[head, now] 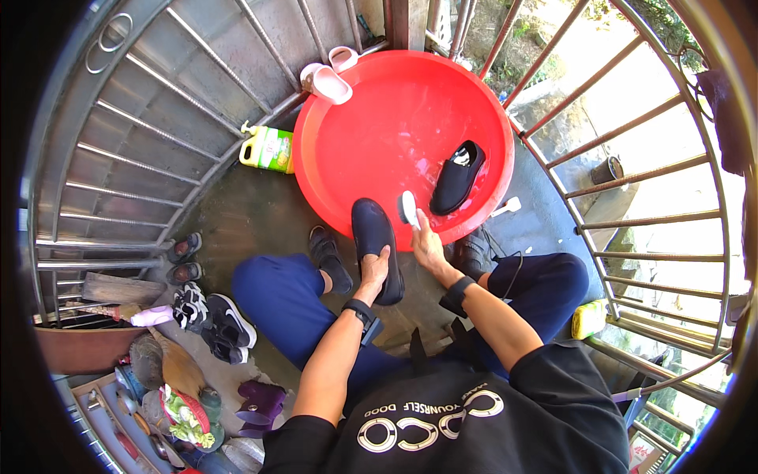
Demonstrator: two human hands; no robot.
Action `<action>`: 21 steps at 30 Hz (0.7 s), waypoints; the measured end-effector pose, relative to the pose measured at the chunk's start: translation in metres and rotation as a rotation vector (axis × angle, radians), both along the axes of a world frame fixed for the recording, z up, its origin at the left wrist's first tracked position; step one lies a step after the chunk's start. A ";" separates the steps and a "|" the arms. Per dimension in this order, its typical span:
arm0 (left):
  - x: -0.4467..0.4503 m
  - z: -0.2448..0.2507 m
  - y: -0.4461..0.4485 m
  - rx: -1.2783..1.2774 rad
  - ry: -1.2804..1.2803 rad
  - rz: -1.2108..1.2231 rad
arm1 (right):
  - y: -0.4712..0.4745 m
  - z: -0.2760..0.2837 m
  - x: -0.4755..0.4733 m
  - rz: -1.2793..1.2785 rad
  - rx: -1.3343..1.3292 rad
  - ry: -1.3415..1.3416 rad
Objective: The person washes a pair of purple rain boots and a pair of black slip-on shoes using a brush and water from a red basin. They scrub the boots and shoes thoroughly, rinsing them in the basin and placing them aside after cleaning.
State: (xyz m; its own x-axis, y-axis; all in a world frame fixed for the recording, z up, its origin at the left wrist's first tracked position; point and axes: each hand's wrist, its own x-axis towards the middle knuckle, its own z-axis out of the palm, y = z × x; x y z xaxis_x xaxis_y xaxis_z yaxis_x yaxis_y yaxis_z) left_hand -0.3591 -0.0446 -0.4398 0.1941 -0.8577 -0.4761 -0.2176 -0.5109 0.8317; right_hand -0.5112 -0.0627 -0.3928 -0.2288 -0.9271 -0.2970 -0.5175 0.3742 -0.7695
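Note:
My left hand [374,271] grips a black slip-on shoe [372,228] by its heel end, with the toe resting over the near rim of a large red plastic basin [317,201]. In my right hand [429,246] is a white-handled scrubbing brush [408,208], held upright beside that shoe, a small gap between them. A second black slip-on shoe [457,181] lies inside the basin at the right, in shallow water. Its opening faces away from me, and something pale shows within it.
Pink clogs [329,85] perch at the basin's far left rim. A yellow pump bottle [266,148] stands left of it; a small white brush [507,206] lies right. Metal railings [201,106] enclose the space. Sneakers [228,323] and a purple boot [260,406] sit at lower left.

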 end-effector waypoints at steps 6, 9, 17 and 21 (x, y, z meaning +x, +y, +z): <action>0.004 -0.025 0.003 0.273 0.311 0.096 | 0.062 0.042 0.022 0.302 -0.051 0.083; 0.009 -0.029 0.008 0.261 0.395 0.114 | 0.062 0.038 0.030 0.301 -0.035 0.167; 0.016 -0.034 0.003 0.357 0.452 0.123 | -0.014 -0.006 0.051 0.275 -0.224 0.236; 0.014 -0.028 -0.002 0.349 0.432 0.123 | 0.023 0.008 0.032 0.373 -0.197 0.380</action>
State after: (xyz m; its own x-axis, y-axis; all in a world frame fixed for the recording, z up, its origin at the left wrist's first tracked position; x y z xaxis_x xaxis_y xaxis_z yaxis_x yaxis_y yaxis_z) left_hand -0.3452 -0.0469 -0.4674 0.0074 -0.6191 -0.7853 0.1829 -0.7712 0.6097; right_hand -0.4788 -0.0393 -0.3848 0.0680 -0.9952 -0.0708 -0.8412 -0.0191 -0.5403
